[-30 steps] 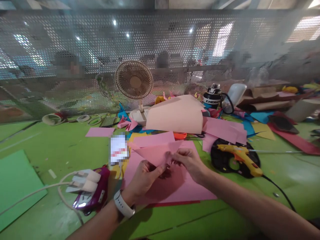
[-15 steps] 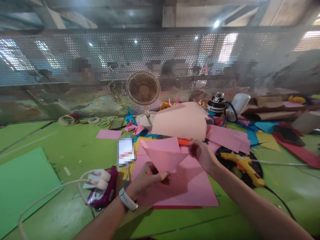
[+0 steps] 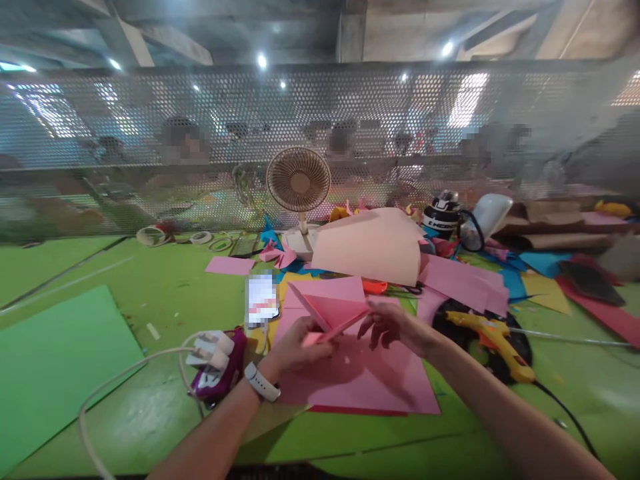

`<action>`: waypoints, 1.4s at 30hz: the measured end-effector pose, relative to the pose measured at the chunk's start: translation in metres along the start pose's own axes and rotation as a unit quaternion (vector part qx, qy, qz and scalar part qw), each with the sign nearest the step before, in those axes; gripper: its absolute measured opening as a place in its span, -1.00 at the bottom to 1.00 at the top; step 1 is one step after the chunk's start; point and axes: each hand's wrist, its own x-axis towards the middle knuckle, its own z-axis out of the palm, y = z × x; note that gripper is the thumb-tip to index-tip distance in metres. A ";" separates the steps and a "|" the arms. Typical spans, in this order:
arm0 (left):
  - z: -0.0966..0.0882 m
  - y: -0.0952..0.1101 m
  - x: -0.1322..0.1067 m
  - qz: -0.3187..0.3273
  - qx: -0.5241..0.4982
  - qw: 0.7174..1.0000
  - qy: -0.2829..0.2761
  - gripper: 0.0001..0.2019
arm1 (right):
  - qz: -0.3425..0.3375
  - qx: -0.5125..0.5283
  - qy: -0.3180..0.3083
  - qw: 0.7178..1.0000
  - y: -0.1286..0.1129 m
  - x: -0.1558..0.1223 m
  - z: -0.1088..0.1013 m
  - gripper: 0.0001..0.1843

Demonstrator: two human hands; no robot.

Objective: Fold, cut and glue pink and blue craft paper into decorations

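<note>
I have the left hand pinching the folded pink paper above a pink sheet, left of the yellow glue gun. The right hand curls loosely by the paper's right tip; I can't tell whether it grips.

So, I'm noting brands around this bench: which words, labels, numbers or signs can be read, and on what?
"E…": on the rounded black-and-white bottle; its remaining letters are too blurred to read surely.
Lit white phone screen: pixelated, unreadable.
Purple plastic device: any markings are too small to read.
Folded pink paper in the left hand: no lettering shows.
</note>
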 end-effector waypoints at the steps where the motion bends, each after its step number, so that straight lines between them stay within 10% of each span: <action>1: 0.001 0.001 0.001 0.012 0.008 0.999 -0.043 -0.88 | -0.009 -0.012 0.003 1.000 0.000 0.000 0.000 -0.60; 8: -0.006 -0.007 0.012 0.040 -0.023 0.998 -0.037 -0.81 | -0.008 -0.062 0.037 0.997 0.001 -0.001 0.002 -0.84; 20: -0.018 -0.017 0.012 -0.133 -0.066 0.989 0.023 -0.54 | 0.008 -0.221 0.123 0.967 0.008 0.001 0.017 -0.58; 32: -0.028 -0.011 0.021 -0.054 -0.022 0.997 0.046 -0.73 | 0.076 -0.590 0.301 0.745 -0.027 -0.007 -0.104 -0.74; 42: -0.030 -0.009 0.022 -0.071 -0.026 0.995 0.068 -0.74 | 0.088 -0.686 0.205 0.693 -0.028 0.011 -0.118 -0.67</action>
